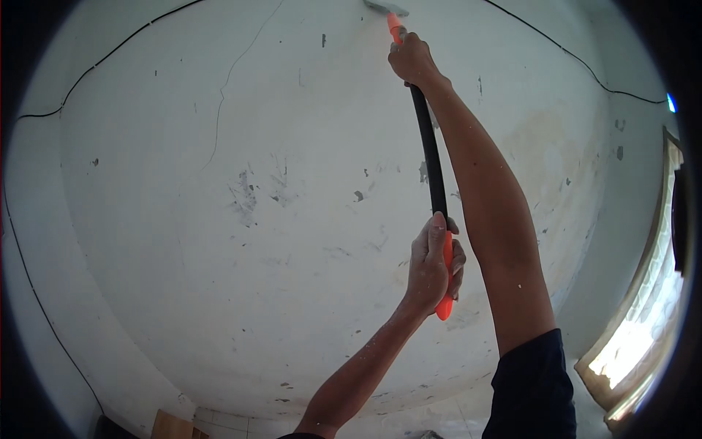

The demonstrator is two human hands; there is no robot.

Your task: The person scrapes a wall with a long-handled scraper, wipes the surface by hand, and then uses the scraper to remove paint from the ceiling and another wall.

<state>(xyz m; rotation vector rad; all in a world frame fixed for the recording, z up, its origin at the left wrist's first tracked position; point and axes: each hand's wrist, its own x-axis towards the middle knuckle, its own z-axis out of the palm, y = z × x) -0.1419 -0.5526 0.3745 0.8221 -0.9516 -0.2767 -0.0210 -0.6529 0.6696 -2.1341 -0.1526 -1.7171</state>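
Wall (307, 307): before me, mid-frame
Scraper (431, 154): before wall, blade top centre
Right hand (415, 60): mine, on scraper, above my left hand (431, 263)
Window (636, 329): right edge
Cable (95, 66): upper left

I see a broad way for a hand across the wall (161, 241), from its left edge to the black pole (430, 157). The pole bars passage between my right hand (415, 60) and left hand (431, 263). Right of it, my right arm (490, 175) slants down, leaving a narrow wedge between them. My left forearm (365, 373) blocks the lower middle. Between the right arm and the wall's right edge I find another passage; the curtain (636, 336) stands beyond.
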